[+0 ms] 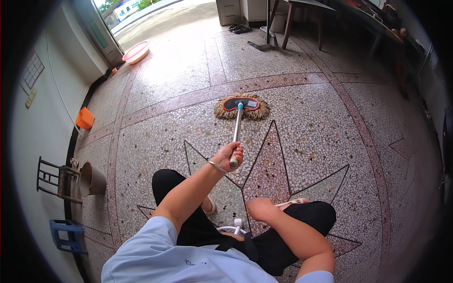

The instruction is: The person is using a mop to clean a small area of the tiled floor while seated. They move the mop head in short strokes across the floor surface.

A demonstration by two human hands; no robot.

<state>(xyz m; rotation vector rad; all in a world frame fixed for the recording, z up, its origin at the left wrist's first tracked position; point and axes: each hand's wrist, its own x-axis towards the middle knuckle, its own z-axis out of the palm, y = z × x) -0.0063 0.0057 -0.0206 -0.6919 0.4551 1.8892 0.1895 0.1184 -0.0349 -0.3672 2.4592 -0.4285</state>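
Note:
My left hand (230,156), with a bangle at the wrist, grips the lower end of a short metal handle (237,125). A teal joint connects this handle to a duster-style mop head (231,112), which has tan string fringe and a black, red-edged backing. The fringe rests on the terrazzo floor (170,116) in front of me. Between my bent knees, my right hand (262,208) hangs curled, with its back towards the camera. Its fingertips are hidden, and nothing shows in it.
At left are an orange bin (85,119), a bucket (93,178), a wooden chair (58,180) and a blue plastic stool (66,235). A pink basin (136,52) stands by the open doorway. Far right of it are dark slippers (240,28), a dustpan (263,43) and a table (313,4).

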